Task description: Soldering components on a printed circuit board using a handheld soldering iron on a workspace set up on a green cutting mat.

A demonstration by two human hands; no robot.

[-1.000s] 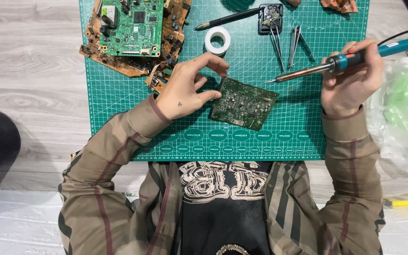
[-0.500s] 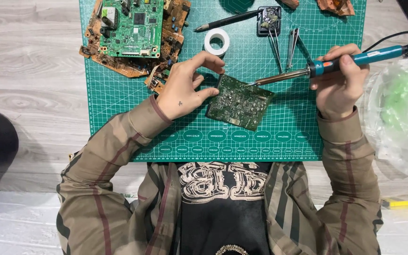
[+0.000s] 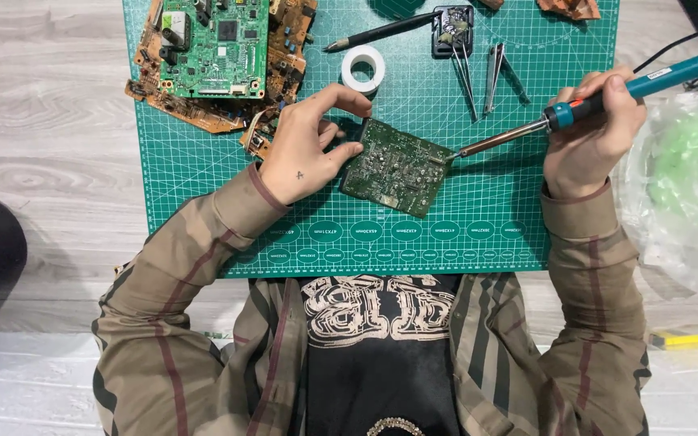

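Circuit board, dark green, lies tilted near the middle of a green cutting mat. Left hand pinches its left edge, thumb and fingers curled loosely around the corner. Right hand is closed in a fist-like grip on a teal-handled soldering iron; the iron's tip meets the board's upper right edge. Roll of white tape, tweezers and a stack of larger boards sit along the mat's far side.
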